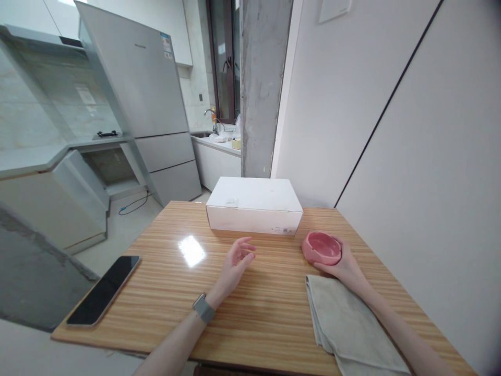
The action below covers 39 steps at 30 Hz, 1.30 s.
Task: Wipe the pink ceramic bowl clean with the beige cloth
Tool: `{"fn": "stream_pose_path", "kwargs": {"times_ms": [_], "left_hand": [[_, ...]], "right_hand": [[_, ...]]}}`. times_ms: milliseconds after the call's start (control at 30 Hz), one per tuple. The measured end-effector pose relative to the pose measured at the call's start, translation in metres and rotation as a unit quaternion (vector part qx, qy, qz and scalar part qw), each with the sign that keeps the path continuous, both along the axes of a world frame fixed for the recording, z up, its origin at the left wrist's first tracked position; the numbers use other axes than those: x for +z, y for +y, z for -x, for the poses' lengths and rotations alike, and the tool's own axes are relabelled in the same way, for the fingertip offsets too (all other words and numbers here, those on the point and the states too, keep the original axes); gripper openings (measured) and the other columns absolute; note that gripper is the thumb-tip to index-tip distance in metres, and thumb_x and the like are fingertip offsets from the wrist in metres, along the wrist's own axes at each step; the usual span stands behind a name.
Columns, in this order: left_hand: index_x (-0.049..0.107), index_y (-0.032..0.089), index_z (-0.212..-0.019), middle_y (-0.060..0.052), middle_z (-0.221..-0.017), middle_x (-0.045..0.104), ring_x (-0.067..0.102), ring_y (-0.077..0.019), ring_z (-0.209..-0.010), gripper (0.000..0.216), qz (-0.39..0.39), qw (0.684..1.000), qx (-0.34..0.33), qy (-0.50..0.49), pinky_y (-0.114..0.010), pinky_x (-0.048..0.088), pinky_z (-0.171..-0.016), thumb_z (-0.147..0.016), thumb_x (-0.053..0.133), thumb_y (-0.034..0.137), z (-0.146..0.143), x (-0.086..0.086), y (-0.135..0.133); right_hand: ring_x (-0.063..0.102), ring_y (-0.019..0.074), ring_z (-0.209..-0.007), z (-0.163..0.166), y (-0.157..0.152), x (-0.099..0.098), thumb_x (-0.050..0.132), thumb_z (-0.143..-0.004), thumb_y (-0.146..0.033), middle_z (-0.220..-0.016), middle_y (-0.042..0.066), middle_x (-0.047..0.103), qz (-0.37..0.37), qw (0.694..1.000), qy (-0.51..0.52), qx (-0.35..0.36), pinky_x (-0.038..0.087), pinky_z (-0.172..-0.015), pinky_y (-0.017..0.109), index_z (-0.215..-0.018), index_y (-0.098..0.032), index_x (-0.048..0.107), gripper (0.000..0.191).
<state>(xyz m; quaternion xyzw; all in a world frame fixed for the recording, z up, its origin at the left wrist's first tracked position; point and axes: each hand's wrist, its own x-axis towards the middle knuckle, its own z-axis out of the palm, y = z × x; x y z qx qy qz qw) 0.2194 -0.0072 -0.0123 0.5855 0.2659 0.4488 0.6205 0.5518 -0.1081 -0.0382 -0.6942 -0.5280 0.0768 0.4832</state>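
A pink bowl point(321, 247), round with a thick notched rim, is at the right side of the table, tipped a little toward me. My right hand point(341, 265) grips it from its right side, thumb along the front and fingers behind, partly hidden. Over the middle of the table is my left hand point(237, 259), holding nothing, its fingers loosely curved and apart. A grey-banded watch is on that wrist. Just below the bowl, a folded beige cloth point(348, 318) lies under my right forearm.
At the table's back stands a closed white box point(254, 206). A dark-screened phone or tablet point(104, 292) lies near the left edge of the wood-grain table point(156, 313). A white wall point(391, 209) borders the right side; a fridge point(144, 89) stands beyond, to the left.
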Motion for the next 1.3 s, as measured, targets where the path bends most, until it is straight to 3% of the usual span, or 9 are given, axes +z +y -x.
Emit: {"fn": "stream_pose_path", "kwargs": {"times_ms": [200, 300, 433, 533, 600, 733, 867, 1033, 1300], "left_hand": [[0.058, 0.017, -0.110, -0.005, -0.084, 0.068, 0.062, -0.0153, -0.075, 0.041, 0.013, 1.000, 0.001, 0.006, -0.027, 0.045, -0.067, -0.078, 0.067, 0.040, 0.004, 0.002, 0.000], [0.060, 0.016, -0.105, -0.004, -0.077, 0.067, 0.060, -0.0148, -0.070, 0.039, 0.008, 1.000, 0.004, 0.020, -0.027, 0.044, -0.064, -0.079, 0.065, 0.044, 0.006, 0.002, 0.002], [0.061, 0.015, -0.095, -0.001, -0.068, 0.063, 0.056, -0.0127, -0.062, 0.035, 0.001, 1.000, 0.001, 0.031, -0.026, 0.041, -0.060, -0.081, 0.061, 0.047, 0.007, 0.007, 0.003], [0.061, 0.015, -0.091, 0.000, -0.065, 0.061, 0.055, -0.0122, -0.061, 0.032, -0.008, 0.999, -0.017, 0.042, -0.025, 0.041, -0.059, -0.082, 0.060, 0.046, 0.005, 0.012, -0.005], [0.060, 0.016, -0.088, 0.001, -0.064, 0.060, 0.054, -0.0119, -0.060, 0.030, -0.010, 0.997, -0.038, 0.062, -0.025, 0.040, -0.058, -0.084, 0.059, 0.046, 0.004, 0.014, -0.015], [0.059, 0.016, -0.082, 0.001, -0.065, 0.059, 0.052, -0.0119, -0.059, 0.031, -0.023, 0.987, -0.064, 0.145, -0.025, 0.039, -0.058, -0.088, 0.052, 0.046, 0.010, 0.008, -0.039], [0.056, 0.017, -0.069, 0.000, -0.063, 0.055, 0.051, -0.0132, -0.062, 0.034, -0.028, 0.983, -0.046, 0.177, -0.026, 0.038, -0.061, -0.089, 0.050, 0.044, 0.022, -0.009, -0.058], [0.055, 0.018, -0.072, 0.001, -0.064, 0.053, 0.050, -0.0140, -0.063, 0.031, 0.007, 0.988, -0.005, 0.155, -0.026, 0.039, -0.062, -0.088, 0.049, 0.043, 0.028, -0.026, -0.069], [0.055, 0.019, -0.072, 0.000, -0.066, 0.055, 0.050, -0.0155, -0.066, 0.033, -0.075, 0.971, 0.050, 0.220, -0.027, 0.037, -0.063, -0.092, 0.045, 0.042, 0.024, -0.025, -0.076]], "right_hand": [[0.057, 0.0350, -0.118, -0.002, -0.002, -0.007, 0.085, -0.055, -0.050, -0.130, 0.018, 0.055, 0.003, 1.000, 0.006, 0.021, 0.045, -0.102, 0.052, -0.136, -0.019, 0.034, 0.100], [0.049, 0.0371, -0.129, -0.006, -0.004, 0.004, 0.083, -0.058, -0.054, -0.141, 0.021, 0.046, 0.018, 1.000, 0.000, 0.003, 0.037, -0.109, 0.054, -0.145, -0.018, 0.027, 0.110], [0.034, 0.0323, -0.140, 0.007, -0.006, 0.046, 0.059, -0.083, -0.057, -0.150, 0.016, 0.040, -0.068, 0.996, -0.018, -0.050, 0.024, -0.116, 0.052, -0.143, -0.019, 0.038, 0.074], [0.059, 0.0284, -0.118, 0.050, -0.008, 0.077, 0.059, -0.086, -0.052, -0.127, 0.011, 0.063, -0.080, 0.996, 0.031, 0.002, 0.042, -0.105, 0.046, -0.125, -0.024, 0.058, 0.048], [0.065, 0.0264, -0.101, 0.094, -0.010, 0.083, 0.056, -0.088, -0.050, -0.106, 0.010, 0.071, -0.059, 0.994, 0.065, 0.062, 0.049, -0.094, 0.041, -0.102, -0.022, 0.069, 0.033], [0.065, 0.0205, -0.068, 0.179, -0.012, 0.057, 0.057, -0.088, -0.050, -0.069, 0.004, 0.067, -0.012, 0.971, 0.192, 0.143, 0.051, -0.069, 0.032, -0.075, -0.021, 0.063, 0.033], [0.060, 0.0184, -0.060, 0.224, -0.014, 0.015, 0.062, -0.082, -0.055, -0.063, 0.000, 0.061, 0.012, 0.929, 0.322, 0.184, 0.048, -0.060, 0.029, -0.073, -0.021, 0.058, 0.036], [0.054, 0.0168, -0.060, 0.231, -0.022, -0.004, 0.060, -0.084, -0.054, -0.061, -0.001, 0.056, 0.029, 0.943, 0.284, 0.168, 0.043, -0.059, 0.028, -0.071, -0.020, 0.059, 0.036], [0.058, 0.0186, -0.065, 0.232, -0.026, 0.000, 0.059, -0.087, -0.049, -0.067, 0.001, 0.060, 0.030, 0.957, 0.241, 0.160, 0.045, -0.063, 0.029, -0.074, -0.021, 0.060, 0.030]]}}
